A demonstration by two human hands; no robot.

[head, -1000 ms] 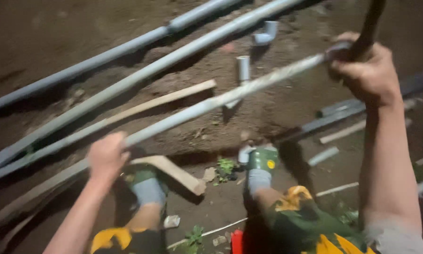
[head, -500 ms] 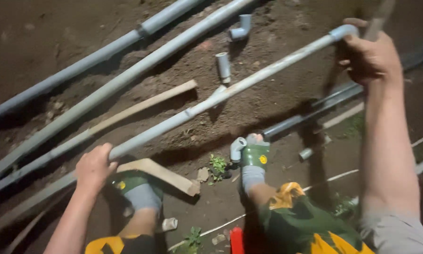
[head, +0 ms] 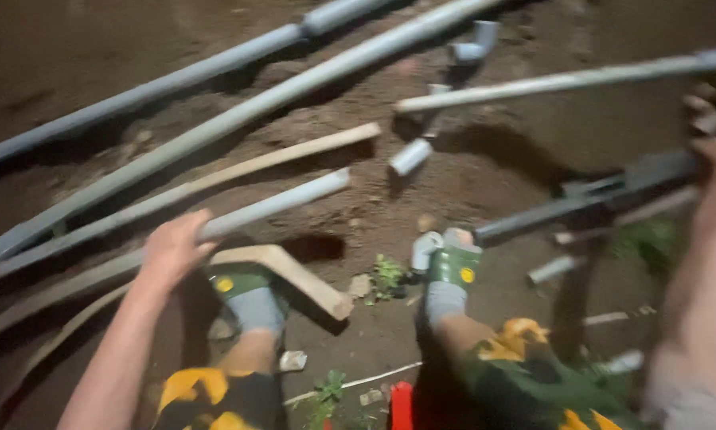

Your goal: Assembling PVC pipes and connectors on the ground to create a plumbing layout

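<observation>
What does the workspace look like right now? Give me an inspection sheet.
Surface: bare brown soil, uneven, small green weeds.
Job's things: grey pipe piece under the left hand; second grey pipe piece at the right hand, the two pieces apart.
Clutter: long grey pipes, wooden slats, pipe elbow, short pipe offcut, dark bar.
Fingers: left curled on its pipe; right blurred, grip unclear.
Cables: thin white line on the soil.
Surroundings: green boots, dark, little else visible.
</observation>
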